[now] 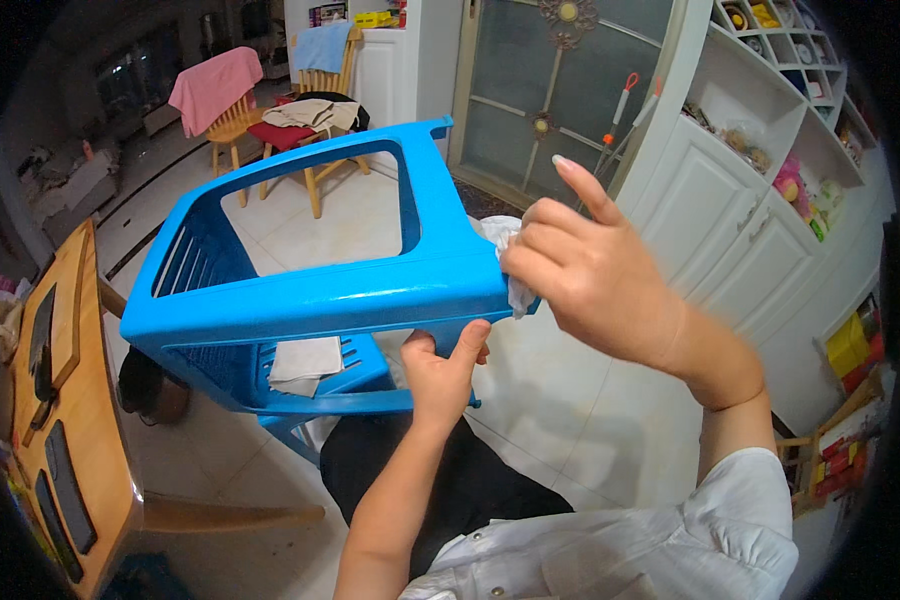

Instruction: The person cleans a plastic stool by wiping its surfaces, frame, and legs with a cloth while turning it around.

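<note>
A blue plastic stool (322,289) lies on its side in front of me, legs pointing right and slatted seat at the left. My left hand (444,375) grips its lower edge near a leg, thumb up. At the end of the upper leg, my right hand (570,262) pinches a crumpled white cloth or tissue (521,296) against the plastic, index finger raised. Below, seen through the stool's side opening, a second blue stool (360,367) has a folded white cloth (306,364) on its slatted top.
A wooden table (109,420) at the left holds a cleaver-like knife (43,337), a cutting board (75,322) and dark flat objects. Wooden chairs (229,131) draped with cloths stand behind. White cabinets (712,202) and a glazed door (562,82) line the right and back.
</note>
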